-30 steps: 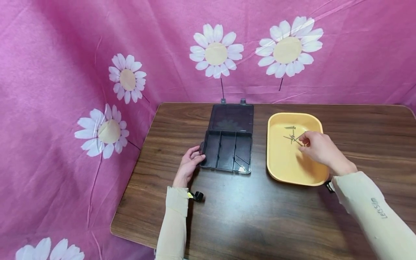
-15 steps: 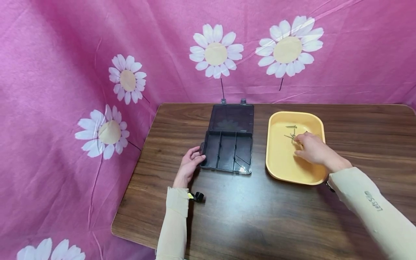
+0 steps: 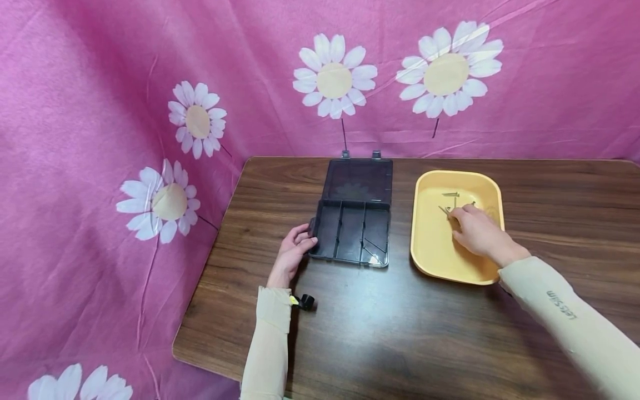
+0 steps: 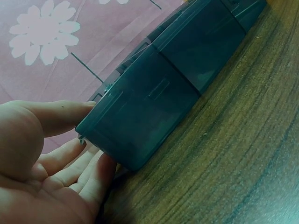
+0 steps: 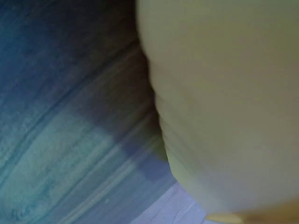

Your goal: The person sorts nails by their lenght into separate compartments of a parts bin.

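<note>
Before me hangs a pink cloth (image 3: 270,66) printed with white daisies (image 3: 334,80). Light glares off my brown wood-grained table (image 3: 360,339).

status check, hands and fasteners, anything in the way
Left hand gripping dark box. Right hand in yellow tray at fasteners, grip unclear. More in box's right compartment. No obstruction seen.

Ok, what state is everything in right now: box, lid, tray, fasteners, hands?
Box: open, standing on the table.
Lid: folded back, away from the person.
Tray: upright, holding loose fasteners.
Tray fasteners: lying scattered, some possibly hidden.
Box fasteners: lying in the right-hand compartment.
Left hand: gripping the box's left side.
Right hand: fingertips down among tray fasteners; grip unclear.
</note>
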The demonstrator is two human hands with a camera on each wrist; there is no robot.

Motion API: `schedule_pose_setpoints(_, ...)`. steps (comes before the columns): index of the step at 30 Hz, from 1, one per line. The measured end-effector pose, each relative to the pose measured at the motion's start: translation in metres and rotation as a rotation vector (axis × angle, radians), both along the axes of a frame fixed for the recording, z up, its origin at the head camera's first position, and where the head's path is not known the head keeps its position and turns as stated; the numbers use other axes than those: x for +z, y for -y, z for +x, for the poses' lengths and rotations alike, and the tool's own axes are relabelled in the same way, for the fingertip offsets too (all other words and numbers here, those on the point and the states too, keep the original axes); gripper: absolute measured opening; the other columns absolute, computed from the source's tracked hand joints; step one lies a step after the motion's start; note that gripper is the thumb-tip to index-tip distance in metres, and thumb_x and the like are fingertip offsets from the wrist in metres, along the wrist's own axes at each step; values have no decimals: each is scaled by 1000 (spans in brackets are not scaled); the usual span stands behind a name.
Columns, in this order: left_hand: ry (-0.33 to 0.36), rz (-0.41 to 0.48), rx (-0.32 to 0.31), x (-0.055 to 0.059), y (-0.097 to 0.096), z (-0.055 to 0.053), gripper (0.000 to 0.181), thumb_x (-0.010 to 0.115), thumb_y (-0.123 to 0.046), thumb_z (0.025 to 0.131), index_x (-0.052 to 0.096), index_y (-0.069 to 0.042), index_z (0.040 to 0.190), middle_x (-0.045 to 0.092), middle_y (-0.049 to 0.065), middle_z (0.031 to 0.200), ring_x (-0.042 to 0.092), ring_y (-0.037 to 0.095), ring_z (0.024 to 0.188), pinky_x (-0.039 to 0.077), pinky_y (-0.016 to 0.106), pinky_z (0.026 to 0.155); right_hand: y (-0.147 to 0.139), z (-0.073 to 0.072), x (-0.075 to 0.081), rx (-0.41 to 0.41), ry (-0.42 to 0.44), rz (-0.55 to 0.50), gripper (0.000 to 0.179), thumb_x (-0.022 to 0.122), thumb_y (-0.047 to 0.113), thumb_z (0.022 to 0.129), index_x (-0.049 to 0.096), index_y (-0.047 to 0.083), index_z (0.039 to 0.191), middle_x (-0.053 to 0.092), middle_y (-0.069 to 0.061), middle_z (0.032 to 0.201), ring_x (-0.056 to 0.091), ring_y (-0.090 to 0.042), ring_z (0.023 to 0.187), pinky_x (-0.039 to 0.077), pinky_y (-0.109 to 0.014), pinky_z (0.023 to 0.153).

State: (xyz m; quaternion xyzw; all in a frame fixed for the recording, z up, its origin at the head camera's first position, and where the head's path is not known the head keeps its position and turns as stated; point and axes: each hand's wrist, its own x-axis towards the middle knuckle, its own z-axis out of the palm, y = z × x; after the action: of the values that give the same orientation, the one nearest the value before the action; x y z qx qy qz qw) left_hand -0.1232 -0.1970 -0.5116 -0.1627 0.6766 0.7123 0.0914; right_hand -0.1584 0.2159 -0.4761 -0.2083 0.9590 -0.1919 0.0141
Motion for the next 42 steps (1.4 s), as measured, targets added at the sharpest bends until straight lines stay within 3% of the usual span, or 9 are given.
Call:
schedule_pose_setpoints(3,-6,3,2,0,0,0,47,63,0,78,49,-9,122,61,12,107,60,7,87,44,19,76,1,0,-4,-9,-32,-11,13,59,2,72,56,1,85,51,-15,78,49,-28,69,40,-43,61)
schedule_pose_setpoints(8,-10,1,1,0,0,0,47,63,0,78,49,-10,122,61,12,107,59,7,87,44,19,76,3,-1,-6,-39,-18,-21,6,56,2,76,57,2,82,53,-13,76,50,-28,70,40,-43,63)
schedule_pose_setpoints(18,2,0,0,2,-1,1,48,64,0,78,48,-10,123,59,16,111,59,7,88,44,19,77,3,-5,-7,-109,55,-49,11,56,4,77,59,-1,87,61,-14,78,56,-31,75,41,-46,68)
schedule_pose_setpoints(31,8,-1,-7,1,0,0,49,63,0,79,47,-10,124,57,18,114,60,6,86,44,18,77,5,-3,2,-82,270,1,25,65,13,66,54,2,86,56,-3,71,50,-19,65,35,-27,58)
schedule_pose_setpoints(42,27,-1,-41,1,1,0,55,63,-4,81,41,-8,131,51,22,123,57,2,88,42,17,77,4,-1,-1,-77,284,17,22,64,14,66,53,5,83,52,-2,68,48,-20,64,34,-27,55)
